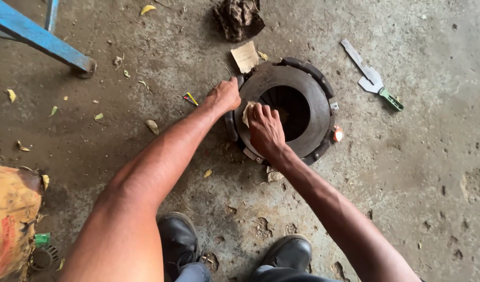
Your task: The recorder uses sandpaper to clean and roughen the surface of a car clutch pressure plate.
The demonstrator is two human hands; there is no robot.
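Note:
A round dark metal clutch pressure plate point(308, 91) lies flat on the concrete floor. My left hand point(224, 95) grips its left rim, steadying it. My right hand point(265, 130) presses a small pale piece of abrasive paper point(247, 113) against the plate's smooth ring face at the near left. The dark centre opening lies just right of my right hand.
A metal scraper with a green handle point(371, 77) lies to the right. A paper scrap point(245, 56) and a dark rag point(239, 18) lie behind the plate. A blue metal frame point(39, 36) stands top left, a yellow container point(10, 219) bottom left. My black shoes point(180, 240) are below.

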